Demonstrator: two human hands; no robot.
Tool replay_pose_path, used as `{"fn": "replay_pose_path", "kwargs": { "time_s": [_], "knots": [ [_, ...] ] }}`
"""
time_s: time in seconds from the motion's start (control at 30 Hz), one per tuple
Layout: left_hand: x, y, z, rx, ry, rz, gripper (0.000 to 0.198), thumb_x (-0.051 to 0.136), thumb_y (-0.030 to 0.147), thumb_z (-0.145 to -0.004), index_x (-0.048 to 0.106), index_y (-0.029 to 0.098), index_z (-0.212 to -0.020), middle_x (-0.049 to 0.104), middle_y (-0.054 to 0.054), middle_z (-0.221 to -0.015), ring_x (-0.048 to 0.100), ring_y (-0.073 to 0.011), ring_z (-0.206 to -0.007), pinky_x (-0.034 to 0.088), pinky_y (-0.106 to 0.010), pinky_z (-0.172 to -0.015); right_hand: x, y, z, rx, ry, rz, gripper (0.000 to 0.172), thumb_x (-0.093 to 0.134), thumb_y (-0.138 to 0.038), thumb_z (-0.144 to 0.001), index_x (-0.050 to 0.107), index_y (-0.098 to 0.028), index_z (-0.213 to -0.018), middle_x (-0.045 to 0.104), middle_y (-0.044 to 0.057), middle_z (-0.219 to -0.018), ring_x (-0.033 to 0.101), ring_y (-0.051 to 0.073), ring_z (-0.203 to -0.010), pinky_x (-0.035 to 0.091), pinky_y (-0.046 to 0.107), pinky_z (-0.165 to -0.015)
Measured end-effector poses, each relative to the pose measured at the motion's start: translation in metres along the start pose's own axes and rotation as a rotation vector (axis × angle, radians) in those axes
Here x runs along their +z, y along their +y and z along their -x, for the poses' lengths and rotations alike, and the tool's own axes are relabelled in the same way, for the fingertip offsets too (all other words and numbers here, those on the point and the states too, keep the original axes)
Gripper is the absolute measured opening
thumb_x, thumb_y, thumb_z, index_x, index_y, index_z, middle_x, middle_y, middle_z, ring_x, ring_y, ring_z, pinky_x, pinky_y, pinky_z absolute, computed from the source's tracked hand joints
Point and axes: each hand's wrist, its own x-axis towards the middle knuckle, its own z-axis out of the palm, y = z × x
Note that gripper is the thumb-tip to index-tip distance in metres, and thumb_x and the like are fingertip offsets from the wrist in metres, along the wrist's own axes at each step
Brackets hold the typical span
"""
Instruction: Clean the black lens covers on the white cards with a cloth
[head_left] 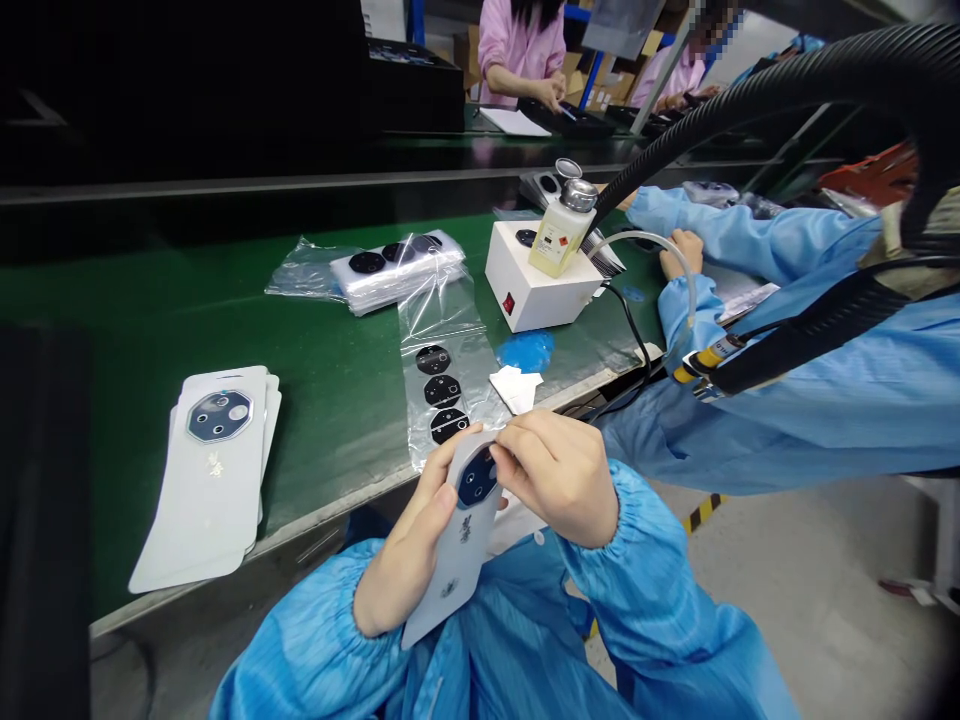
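A white phone back cover [450, 560] with a dark camera window is held tilted over my lap, just off the bench edge. My left hand [412, 545] grips it along its left side, thumb on the face. At its upper right corner, my right hand [559, 475] pinches close to the camera window; whether the fingertips hold the cover alone or some small part is hidden. Beyond my hands, a clear plastic bag [442, 330] with several black camera lens covers [442, 391] lies on the bench. To the left rests a stack of similar white back covers [217, 510].
On the green bench [330, 390] stand a white box [536, 285] with a red switch and a pump bottle [561, 235] on it. Bagged lens covers [397, 270] lie behind. A blue-sleeved co-worker [787, 340] sits at right, beneath a black corrugated hose [735, 85].
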Motion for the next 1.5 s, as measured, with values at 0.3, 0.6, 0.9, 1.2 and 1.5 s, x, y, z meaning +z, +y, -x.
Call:
{"fn": "replay_pose_path", "kwargs": {
  "time_s": [0.3,0.6,0.9,1.2,1.5],
  "knots": [
    [-0.002,0.002,0.001,-0.012,-0.02,0.155,0.033,0.052,0.046,-0.083,0.061,0.034,-0.112,0.06,0.0,-0.113,0.059,-0.0198,-0.091,0.05,-0.03,-0.079,-0.002,-0.003,0.001,0.072,0.037,-0.179,0.003,0.054,-0.015,-0.081,0.053,-0.018,-0.082,0.061,0.005,-0.076,0.055,0.014,-0.068,0.045,0.028,-0.059],
    [0.0,0.004,0.004,-0.016,-0.018,0.134,0.03,0.057,0.048,-0.079,0.064,0.037,-0.107,0.058,0.003,-0.114,0.057,-0.0163,-0.084,0.05,-0.026,-0.073,0.0,-0.002,-0.004,0.039,0.071,-0.203,0.012,0.053,-0.009,-0.078,0.046,-0.018,-0.076,0.057,0.0,-0.068,0.05,0.011,-0.062,0.04,0.03,-0.063],
    [-0.002,-0.003,-0.001,0.036,0.078,0.031,0.038,0.053,0.052,-0.08,0.061,0.032,-0.111,0.057,0.001,-0.118,0.048,-0.0251,-0.113,0.035,-0.033,-0.097,0.011,-0.003,-0.004,-0.065,0.186,-0.104,0.011,0.052,-0.011,-0.077,0.045,-0.019,-0.074,0.057,0.0,-0.061,0.049,0.011,-0.056,0.041,0.032,-0.063],
    [0.006,0.006,-0.002,-0.033,0.119,0.231,0.036,0.056,0.045,-0.08,0.059,0.031,-0.114,0.064,0.003,-0.104,0.055,-0.0191,-0.102,0.038,-0.028,-0.092,0.013,-0.012,0.0,-0.101,0.206,-0.125,0.007,0.051,-0.011,-0.075,0.048,-0.017,-0.073,0.061,0.0,-0.062,0.05,0.011,-0.057,0.038,0.033,-0.062],
    [-0.003,0.01,-0.013,0.011,0.084,0.266,0.053,0.051,0.042,-0.083,0.038,0.034,-0.135,0.066,0.001,-0.103,0.062,-0.0197,-0.096,0.039,-0.035,-0.099,0.012,-0.03,0.017,-0.163,0.07,-0.27,0.009,0.048,-0.009,-0.072,0.047,-0.017,-0.069,0.055,-0.002,-0.056,0.044,0.011,-0.053,0.034,0.032,-0.055]
  ]
}}
